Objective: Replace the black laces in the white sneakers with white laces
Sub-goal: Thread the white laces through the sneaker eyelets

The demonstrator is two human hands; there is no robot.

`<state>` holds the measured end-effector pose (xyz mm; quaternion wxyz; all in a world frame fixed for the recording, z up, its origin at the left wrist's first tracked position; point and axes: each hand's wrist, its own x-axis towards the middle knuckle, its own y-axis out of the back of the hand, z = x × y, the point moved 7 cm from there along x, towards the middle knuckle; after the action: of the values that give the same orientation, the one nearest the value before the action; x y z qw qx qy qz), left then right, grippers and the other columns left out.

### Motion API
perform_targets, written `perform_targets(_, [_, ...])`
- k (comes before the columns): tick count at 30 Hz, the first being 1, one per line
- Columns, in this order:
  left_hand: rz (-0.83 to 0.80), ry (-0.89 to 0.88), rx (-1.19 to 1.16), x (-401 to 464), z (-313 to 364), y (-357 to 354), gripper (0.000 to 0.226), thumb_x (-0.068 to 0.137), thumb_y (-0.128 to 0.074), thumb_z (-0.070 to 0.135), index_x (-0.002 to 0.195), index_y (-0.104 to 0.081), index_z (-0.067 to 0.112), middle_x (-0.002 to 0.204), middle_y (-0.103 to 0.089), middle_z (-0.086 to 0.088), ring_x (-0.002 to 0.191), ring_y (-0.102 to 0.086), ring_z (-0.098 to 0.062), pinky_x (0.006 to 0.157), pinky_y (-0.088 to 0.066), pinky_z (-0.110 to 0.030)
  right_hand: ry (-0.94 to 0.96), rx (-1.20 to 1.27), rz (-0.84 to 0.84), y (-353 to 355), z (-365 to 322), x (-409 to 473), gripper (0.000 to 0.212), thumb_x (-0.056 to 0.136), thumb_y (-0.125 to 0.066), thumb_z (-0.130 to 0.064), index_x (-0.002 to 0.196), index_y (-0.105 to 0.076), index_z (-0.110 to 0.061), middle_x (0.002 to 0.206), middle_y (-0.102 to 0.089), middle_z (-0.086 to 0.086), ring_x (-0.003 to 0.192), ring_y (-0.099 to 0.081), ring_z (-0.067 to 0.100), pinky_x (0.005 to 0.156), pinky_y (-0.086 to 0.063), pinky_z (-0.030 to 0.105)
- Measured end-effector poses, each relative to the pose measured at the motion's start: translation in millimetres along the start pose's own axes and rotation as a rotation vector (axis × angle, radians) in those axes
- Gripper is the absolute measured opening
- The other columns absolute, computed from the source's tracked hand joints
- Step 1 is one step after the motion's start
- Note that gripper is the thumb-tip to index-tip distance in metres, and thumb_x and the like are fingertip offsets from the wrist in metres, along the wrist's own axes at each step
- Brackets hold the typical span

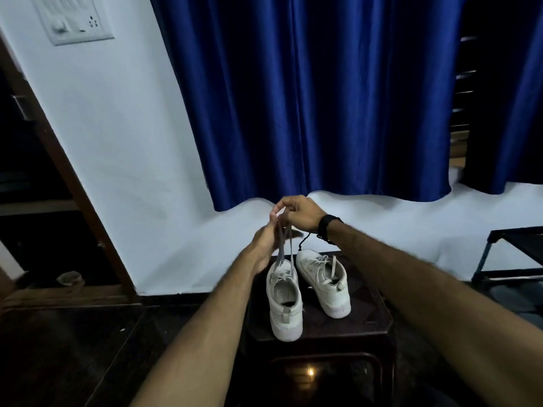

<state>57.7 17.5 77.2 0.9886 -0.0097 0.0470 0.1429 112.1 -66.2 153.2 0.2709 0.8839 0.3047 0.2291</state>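
Two bare forearms reach forward from the bottom edge toward a dark, glossy table (370,324). Behind hangs a satiny blue curtain (323,98) against a pale wall. On the table sit two white sneakers (323,282), heels toward the viewer; both appear laced in white, so the job looks nearly finished. From the left sneaker (284,301), two flat white lace ends (286,245) rise taut. Right hand (298,211), its grip clenched, pinches their tips; left hand (266,240) is blurred, its grip unclear. A thin black lace (303,240) dangles below the right wrist.
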Motion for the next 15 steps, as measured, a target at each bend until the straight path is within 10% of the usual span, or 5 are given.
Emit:
perform_targets(4, [0.0,0.071,-0.101,1.7,-25.2,2.8,0.055,0.105,-0.03,0.047,0.095,-0.069,0.01,0.061,-0.047,0.0,0.063,-0.052,-0.015,0.061,-0.039,-0.027,-0.044,0.008,0.005,1.2,13.2,-1.6,0.031,0.088,-0.05,0.002,0.104,-0.073,-0.01,0.079,-0.067,-0.004,0.072,-0.06,0.002,0.07,-0.046,0.01])
perform_targets(15, [0.29,-0.027,0.606,7.6,-6.5,32.7,0.007,0.073,-0.082,0.014,0.079,-0.08,0.014,0.072,-0.075,0.0,0.069,-0.068,-0.008,0.069,-0.054,-0.02,-0.201,0.002,0.273,-50.5,74.9,-60.8,0.029,0.089,-0.058,-0.004,0.112,-0.074,-0.013,0.112,-0.072,0.011,0.109,-0.064,0.023,0.092,-0.041,0.02])
